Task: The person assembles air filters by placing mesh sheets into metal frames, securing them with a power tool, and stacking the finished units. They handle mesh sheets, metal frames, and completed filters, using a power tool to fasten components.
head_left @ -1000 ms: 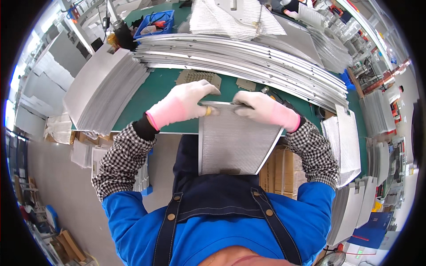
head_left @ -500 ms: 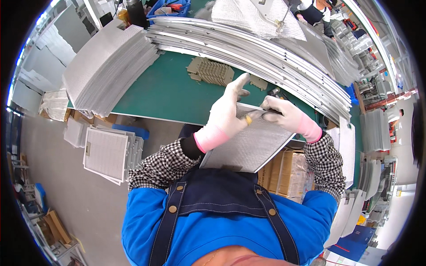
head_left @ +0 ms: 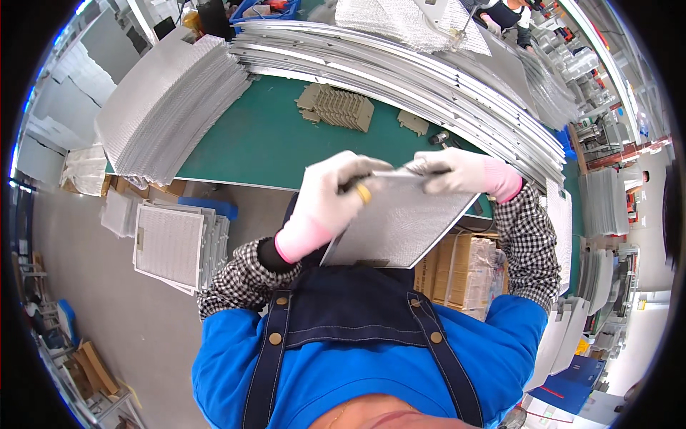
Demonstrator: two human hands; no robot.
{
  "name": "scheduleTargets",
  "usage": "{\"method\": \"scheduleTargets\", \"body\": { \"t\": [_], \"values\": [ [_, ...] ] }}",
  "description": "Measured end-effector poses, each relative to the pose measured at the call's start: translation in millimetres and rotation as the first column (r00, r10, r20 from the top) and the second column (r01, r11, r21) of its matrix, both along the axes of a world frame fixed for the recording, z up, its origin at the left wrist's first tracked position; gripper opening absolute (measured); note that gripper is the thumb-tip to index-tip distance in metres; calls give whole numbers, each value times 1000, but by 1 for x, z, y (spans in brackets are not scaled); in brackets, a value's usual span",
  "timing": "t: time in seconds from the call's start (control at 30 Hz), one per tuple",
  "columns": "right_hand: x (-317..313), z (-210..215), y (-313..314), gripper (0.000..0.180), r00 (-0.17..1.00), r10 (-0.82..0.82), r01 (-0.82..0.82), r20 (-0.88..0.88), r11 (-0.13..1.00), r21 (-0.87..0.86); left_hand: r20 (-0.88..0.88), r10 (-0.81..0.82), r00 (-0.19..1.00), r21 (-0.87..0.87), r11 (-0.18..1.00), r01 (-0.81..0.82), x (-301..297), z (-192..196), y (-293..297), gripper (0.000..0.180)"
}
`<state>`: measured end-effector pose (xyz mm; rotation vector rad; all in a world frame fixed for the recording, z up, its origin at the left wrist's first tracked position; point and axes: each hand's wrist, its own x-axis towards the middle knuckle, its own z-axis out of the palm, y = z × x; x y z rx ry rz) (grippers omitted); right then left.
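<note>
A framed grey mesh panel (head_left: 404,222) leans tilted against my apron, its far edge raised near the front of the green table. My left hand (head_left: 327,201), in a white glove with a pink cuff and a yellow band on one finger, is curled around the panel's far left corner. Along the far edge, my right hand (head_left: 457,173) pinches the frame, fingers over the top. A small tan plate inset shows on the panel's near edge. Beyond the hands, a row of tan notched plates (head_left: 339,107) and a separate tan plate (head_left: 412,123) lie on the table.
Long metal strips (head_left: 400,68) are piled across the back of the green table (head_left: 236,146). Mesh sheets (head_left: 168,107) are stacked at its left. Framed panels (head_left: 168,247) lean together on the floor, left; a cardboard box (head_left: 464,272) sits below right. Another person (head_left: 504,18) works far right.
My left hand has moved left and nearer, from reaching with an outstretched finger to curling around the panel's corner. My right hand has shifted slightly along the far edge.
</note>
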<state>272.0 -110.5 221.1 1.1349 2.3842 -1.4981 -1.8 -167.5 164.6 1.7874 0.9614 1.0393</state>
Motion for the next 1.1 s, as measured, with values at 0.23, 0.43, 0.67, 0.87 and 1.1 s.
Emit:
{"method": "scheduleTargets", "body": {
  "t": [0.23, 0.43, 0.67, 0.87, 1.1],
  "values": [
    [-38, -23, 17, 53, 994, -90, 104, -63, 954, 282, 204, 243, 948, -174, 962, -209, -7, -39, 33, 22],
    [-53, -47, 25, 49, 996, -75, 20, 57, 761, 648, -19, 307, 952, 36, 951, -306, -11, -35, 31, 27],
    [-55, -54, 4, 53, 993, 15, -110, 114, 423, 899, 154, 186, 970, -250, 958, -143, -23, -60, 46, 28],
    [-46, -46, -10, 58, 980, 7, -177, 198, 476, 861, 548, 249, 799, -515, 852, 88, -1, -69, 21, 36],
    [-30, -8, -32, 66, 992, -51, 120, -116, 673, 730, 393, 205, 896, -118, 978, -172, 30, -8, 19, 30]
  ]
}}
